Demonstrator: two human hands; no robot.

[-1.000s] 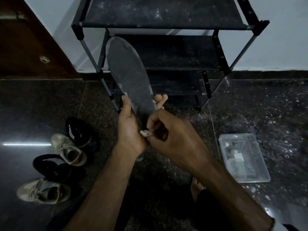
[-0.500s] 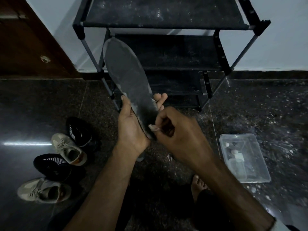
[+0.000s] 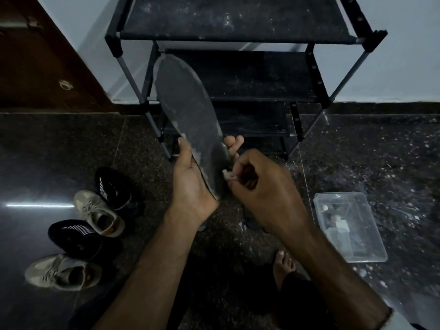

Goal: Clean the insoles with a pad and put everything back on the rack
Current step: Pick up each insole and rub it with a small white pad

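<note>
A long dark grey insole [image 3: 188, 110] with a pale worn rim stands tilted, its toe end pointing up toward the rack. My left hand [image 3: 192, 179] grips its heel end, thumb on the left edge and fingers behind. My right hand [image 3: 259, 184] pinches a small whitish pad [image 3: 229, 175] against the insole's lower right edge. The black shoe rack [image 3: 238, 36] with dusty fabric shelves stands straight ahead by the wall.
Two black sneakers [image 3: 114, 186] [image 3: 73, 236] and two beige sneakers [image 3: 100, 215] [image 3: 62, 272] lie on the dark stone floor at left. A clear plastic box [image 3: 350, 225] with small items sits at right. A bare foot [image 3: 283, 263] shows below my right arm. A brown door [image 3: 35, 67] is at far left.
My right hand has slid the pad up along the insole's heel area, from beside my left palm toward the right edge. The insole has stayed almost still.
</note>
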